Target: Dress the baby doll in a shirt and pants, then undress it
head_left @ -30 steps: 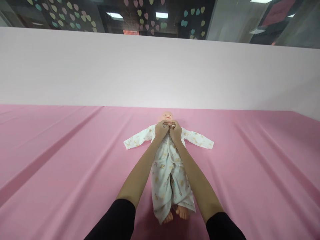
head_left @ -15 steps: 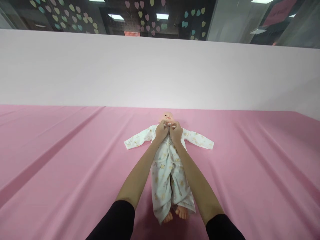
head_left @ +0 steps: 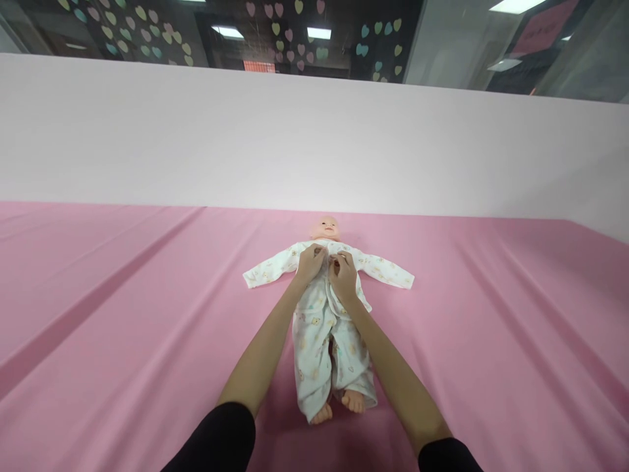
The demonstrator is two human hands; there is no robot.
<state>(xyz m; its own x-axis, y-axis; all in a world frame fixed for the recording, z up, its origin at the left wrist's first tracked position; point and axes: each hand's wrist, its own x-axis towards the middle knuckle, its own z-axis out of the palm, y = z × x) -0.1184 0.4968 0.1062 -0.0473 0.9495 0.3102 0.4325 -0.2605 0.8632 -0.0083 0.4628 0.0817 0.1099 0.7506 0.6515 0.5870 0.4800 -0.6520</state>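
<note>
A baby doll (head_left: 326, 228) lies on its back, head away from me, bare feet toward me. It wears a white baby jacket (head_left: 275, 267) with small yellow prints, sleeves spread to both sides, and matching trousers (head_left: 312, 367). My left hand (head_left: 311, 261) pinches the jacket's front edge at the upper chest. Just to its right, my right hand (head_left: 343, 270) has its fingers closed on the other front edge, slightly lower. The fingertips are close together over the middle of the chest, and whatever fastener lies between them is too small to make out.
A pink sheet (head_left: 147, 314) with long creases covers the surface under the doll. Behind it stands a low white wall (head_left: 304, 144). Above that is a dark window (head_left: 334, 39) with paper hearts and ceiling light reflections.
Both hands have come down from the doll's neck to its upper chest, uncovering the chin and collar. They are slightly farther apart now.
</note>
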